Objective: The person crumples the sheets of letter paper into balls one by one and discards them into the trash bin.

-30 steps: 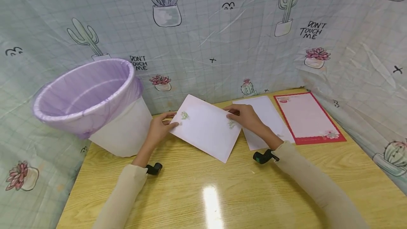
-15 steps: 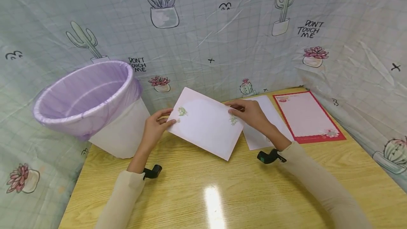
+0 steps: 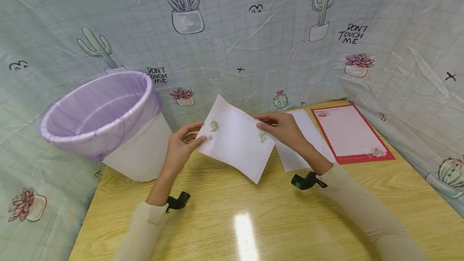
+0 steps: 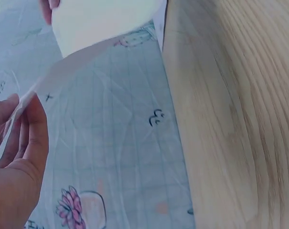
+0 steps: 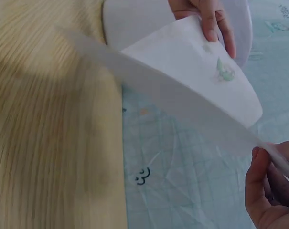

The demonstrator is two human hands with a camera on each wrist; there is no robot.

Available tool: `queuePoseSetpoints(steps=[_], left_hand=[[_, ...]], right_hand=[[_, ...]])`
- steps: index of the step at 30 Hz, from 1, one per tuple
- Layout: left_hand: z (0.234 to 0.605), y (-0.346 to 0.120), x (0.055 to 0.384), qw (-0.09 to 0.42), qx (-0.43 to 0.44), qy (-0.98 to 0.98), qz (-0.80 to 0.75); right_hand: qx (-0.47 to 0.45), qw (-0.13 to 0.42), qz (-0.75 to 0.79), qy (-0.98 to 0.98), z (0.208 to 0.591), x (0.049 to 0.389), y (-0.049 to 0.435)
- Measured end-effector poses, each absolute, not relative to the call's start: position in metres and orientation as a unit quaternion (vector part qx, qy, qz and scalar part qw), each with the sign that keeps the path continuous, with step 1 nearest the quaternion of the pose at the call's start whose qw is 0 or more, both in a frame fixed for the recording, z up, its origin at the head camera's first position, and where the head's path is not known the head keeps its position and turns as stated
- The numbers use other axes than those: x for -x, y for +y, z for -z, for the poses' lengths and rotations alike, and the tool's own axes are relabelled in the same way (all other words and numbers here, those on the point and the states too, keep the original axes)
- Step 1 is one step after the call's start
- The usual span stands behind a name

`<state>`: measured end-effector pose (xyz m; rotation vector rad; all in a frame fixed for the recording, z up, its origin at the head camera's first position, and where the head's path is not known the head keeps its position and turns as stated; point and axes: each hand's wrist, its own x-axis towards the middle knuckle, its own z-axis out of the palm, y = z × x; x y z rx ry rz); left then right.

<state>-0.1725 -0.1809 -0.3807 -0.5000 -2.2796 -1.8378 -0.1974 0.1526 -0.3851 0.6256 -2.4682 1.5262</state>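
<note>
looks like only the flowery sheet is up so far, bent just right of the bin, left hand and right hand pinching its edges, while the white sheet and red-bordered sheet lie flat farther right

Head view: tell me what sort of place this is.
Probably a makeshift tabletop workspace, likely indoors: a creased, cactus-printed sheet forms the backdrop to a wood-grain table, where a bag-lined bin stands near the held paper.
</note>
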Motion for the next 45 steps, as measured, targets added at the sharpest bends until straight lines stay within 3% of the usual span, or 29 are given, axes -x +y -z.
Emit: queuePoseSetpoints(steps=[13,25,32,40,45], left_hand=[[0.388,-0.155,0.163,0.073,0.186,-0.758,0.621],[0.388,-0.193,0.168,0.113,0.111,-0.73,0.665],[0.385,-0.199,0.169,0.058,0.127,-0.716,0.684],[0.389,-0.166,0.165,0.001,0.173,-0.735,0.655],[0.387,-0.141,0.165,-0.008,0.215,-0.747,0.629]], right_hand=[[-0.162,0.055,-0.578,-0.798,0.372,0.196,0.142],[-0.203,0.038,-0.589,-0.781,0.36,0.197,0.167],[-0.327,0.055,-0.59,-0.736,0.358,0.201,0.18],[-0.369,0.07,-0.598,-0.708,0.363,0.206,0.153],[-0.395,0.095,-0.644,-0.649,0.364,0.205,0.14]])
